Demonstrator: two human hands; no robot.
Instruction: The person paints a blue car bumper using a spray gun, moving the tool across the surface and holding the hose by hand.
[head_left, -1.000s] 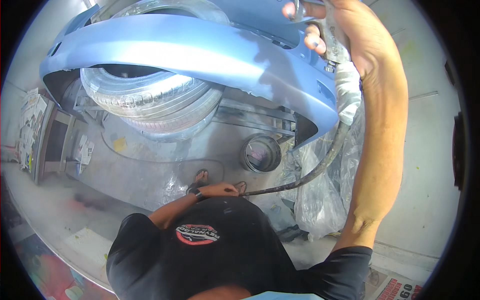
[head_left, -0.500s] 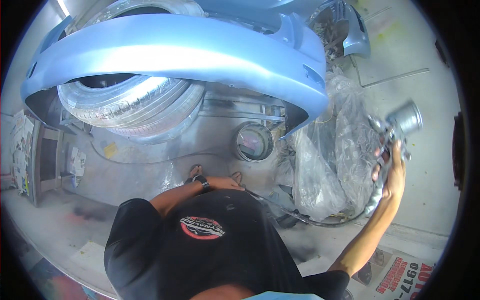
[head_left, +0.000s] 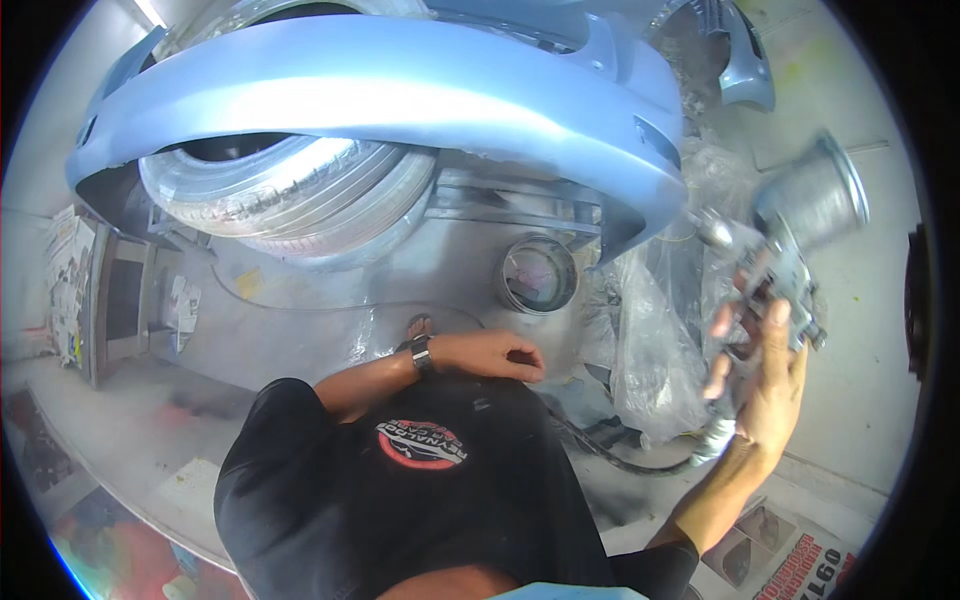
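Note:
My right hand (head_left: 775, 385) is wrapped round a metal spray gun (head_left: 775, 265) on the right, with its round silver paint cup (head_left: 825, 195) tilted up and outward. A dark air hose (head_left: 620, 462) runs from the gun's handle, past a pale wrapped section, back to my waist. Across my belly lies my left hand (head_left: 490, 357), its fingers curled loosely with nothing visible in them. Ahead, a glossy light-blue car bumper (head_left: 380, 85) rests over stacked tires (head_left: 290, 205); the gun is just to the right of the bumper's right end, apart from it.
A metal bucket (head_left: 538, 275) stands on the floor beneath the bumper's right side. Crumpled clear plastic sheeting (head_left: 655, 350) lies beside it. Another light-blue car part (head_left: 748, 70) is at the far right. A paper-covered stand (head_left: 75, 290) is at the left.
My right hand has raised the spray gun closer, its cup now looking larger. My left hand has moved right across my belly. The view has shifted slightly, moving the bumper rightward.

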